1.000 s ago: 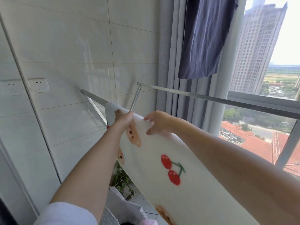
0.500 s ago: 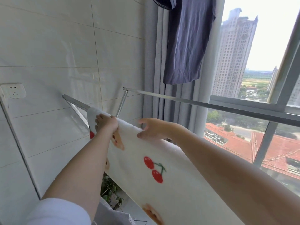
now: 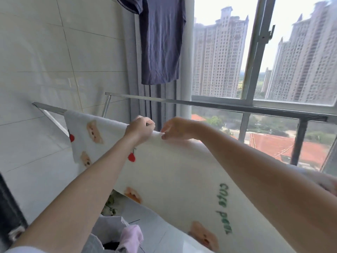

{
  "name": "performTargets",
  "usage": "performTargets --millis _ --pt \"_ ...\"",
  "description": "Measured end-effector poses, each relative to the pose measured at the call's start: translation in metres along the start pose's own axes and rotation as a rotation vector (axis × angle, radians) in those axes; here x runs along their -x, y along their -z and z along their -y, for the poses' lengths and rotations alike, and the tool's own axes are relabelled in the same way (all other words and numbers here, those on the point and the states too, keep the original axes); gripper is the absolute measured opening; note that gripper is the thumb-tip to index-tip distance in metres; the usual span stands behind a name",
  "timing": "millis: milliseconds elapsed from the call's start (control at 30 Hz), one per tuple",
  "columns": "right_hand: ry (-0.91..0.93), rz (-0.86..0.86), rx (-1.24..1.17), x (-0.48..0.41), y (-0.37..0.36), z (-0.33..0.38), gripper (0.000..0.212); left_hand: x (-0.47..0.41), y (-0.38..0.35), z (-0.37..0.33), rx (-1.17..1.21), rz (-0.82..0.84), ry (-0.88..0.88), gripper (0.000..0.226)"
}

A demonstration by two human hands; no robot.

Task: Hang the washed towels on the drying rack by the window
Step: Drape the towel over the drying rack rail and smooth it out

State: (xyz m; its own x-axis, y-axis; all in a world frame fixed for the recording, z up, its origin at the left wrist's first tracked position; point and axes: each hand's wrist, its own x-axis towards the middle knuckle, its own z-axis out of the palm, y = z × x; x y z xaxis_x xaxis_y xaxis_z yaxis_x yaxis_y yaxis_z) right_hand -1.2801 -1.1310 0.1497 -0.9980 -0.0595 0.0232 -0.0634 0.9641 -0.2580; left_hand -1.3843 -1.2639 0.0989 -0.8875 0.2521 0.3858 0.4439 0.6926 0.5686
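A white towel (image 3: pixel 175 172) printed with cherries, small bears and green writing hangs over the near bar of the metal drying rack (image 3: pixel 49 108). My left hand (image 3: pixel 139 130) is closed on the towel's top fold along that bar. Just to its right, my right hand (image 3: pixel 176 129) rests on the same fold with its fingertips pinching the cloth. The rack's far bar (image 3: pixel 209 105) runs bare in front of the window. The near bar is hidden under the towel except at its left end.
A dark blue shirt (image 3: pixel 161 41) hangs high by the grey curtain (image 3: pixel 155 103). Tiled wall is close on the left. Below sit a bag or basket with pink cloth (image 3: pixel 131 236) and a green plant (image 3: pixel 110 207). The window frame (image 3: pixel 253 57) is on the right.
Both hands have slid to the right along the towel's top fold, away from its left end. More of the towel's left part now shows spread on the bar. The view has turned right.
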Motion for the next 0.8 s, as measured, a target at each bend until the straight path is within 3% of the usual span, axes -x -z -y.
performTargets --millis 333,500,633,800 --pt "-0.240 -0.111 -0.017 0.169 0.023 -0.105 0.039 0.145 -0.045 -0.158 0.153 0.202 -0.375 0.023" --pt "-0.363 -0.186 -0.172 0.234 0.032 -0.146 0.059 0.173 -0.059 -0.202 0.163 0.293 -0.521 0.021" --pt "-0.371 -0.197 -0.065 0.258 0.024 -0.162 0.049 0.179 -0.074 -0.216 0.132 0.345 -0.549 0.021" --pt "-0.319 -0.212 -0.084 0.263 0.021 -0.168 0.030 0.177 -0.085 -0.215 0.112 0.289 -0.500 0.023"
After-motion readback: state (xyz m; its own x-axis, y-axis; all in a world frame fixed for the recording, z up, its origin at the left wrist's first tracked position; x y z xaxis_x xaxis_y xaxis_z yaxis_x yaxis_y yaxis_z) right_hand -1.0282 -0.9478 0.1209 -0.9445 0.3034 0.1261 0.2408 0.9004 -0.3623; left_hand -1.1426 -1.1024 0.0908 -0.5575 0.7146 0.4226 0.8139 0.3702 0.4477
